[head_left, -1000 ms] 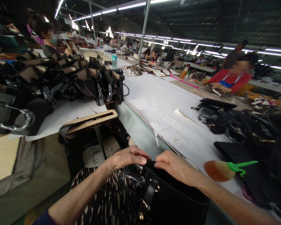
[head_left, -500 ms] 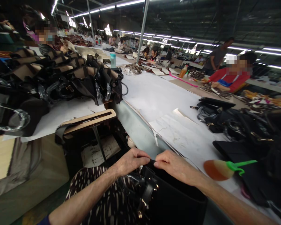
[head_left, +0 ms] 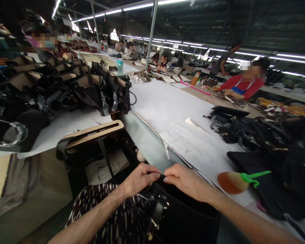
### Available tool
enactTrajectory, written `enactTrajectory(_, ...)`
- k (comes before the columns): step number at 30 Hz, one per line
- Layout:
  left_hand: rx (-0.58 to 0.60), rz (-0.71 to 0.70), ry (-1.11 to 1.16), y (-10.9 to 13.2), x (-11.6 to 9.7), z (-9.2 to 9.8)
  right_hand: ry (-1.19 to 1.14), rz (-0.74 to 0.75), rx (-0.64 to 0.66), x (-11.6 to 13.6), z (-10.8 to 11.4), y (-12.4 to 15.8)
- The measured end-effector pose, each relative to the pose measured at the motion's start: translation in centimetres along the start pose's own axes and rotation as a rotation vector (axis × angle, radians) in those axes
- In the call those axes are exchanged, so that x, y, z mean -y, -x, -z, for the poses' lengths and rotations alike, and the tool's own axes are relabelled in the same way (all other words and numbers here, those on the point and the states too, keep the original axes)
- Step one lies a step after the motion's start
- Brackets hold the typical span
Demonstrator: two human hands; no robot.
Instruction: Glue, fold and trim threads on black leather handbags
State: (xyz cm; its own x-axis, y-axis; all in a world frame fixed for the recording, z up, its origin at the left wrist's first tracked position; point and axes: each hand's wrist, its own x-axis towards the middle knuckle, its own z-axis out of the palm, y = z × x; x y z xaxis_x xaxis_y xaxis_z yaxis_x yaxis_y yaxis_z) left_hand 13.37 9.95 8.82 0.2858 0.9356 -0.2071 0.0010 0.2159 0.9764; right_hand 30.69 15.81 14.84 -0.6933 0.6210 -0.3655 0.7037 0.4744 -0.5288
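A black handbag (head_left: 185, 217) with plastic-wrapped handles rests on my lap at the bottom of the view. My left hand (head_left: 139, 178) and my right hand (head_left: 185, 179) meet over its top edge, each with fingertips pinched together on the bag's rim. What exactly sits between the fingertips is too small to make out. The bag's buckle and strap (head_left: 155, 210) hang below my left hand.
A long white-covered table (head_left: 173, 112) runs ahead. Black bags pile up at left (head_left: 66, 84) and right (head_left: 259, 135). A brush with a green handle (head_left: 237, 180) lies near my right arm. A wooden slotted stand (head_left: 94, 130) sits left. A person in red (head_left: 241, 86) works across the table.
Both hands stay pinched on the bag's top edge; they have drawn slightly closer together and shifted a little left with the view.
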Motion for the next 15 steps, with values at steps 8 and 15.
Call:
enactTrajectory(8, 0.050, -0.042, -0.018, -1.0, -0.1, -0.1, -0.056, -0.009, 0.028, -0.4, 0.5, 0.0)
enactTrajectory(15, -0.050, -0.040, -0.169, -0.5, 0.4, -0.3, 0.115, -0.166, 0.081, -1.8, 2.6, 2.8)
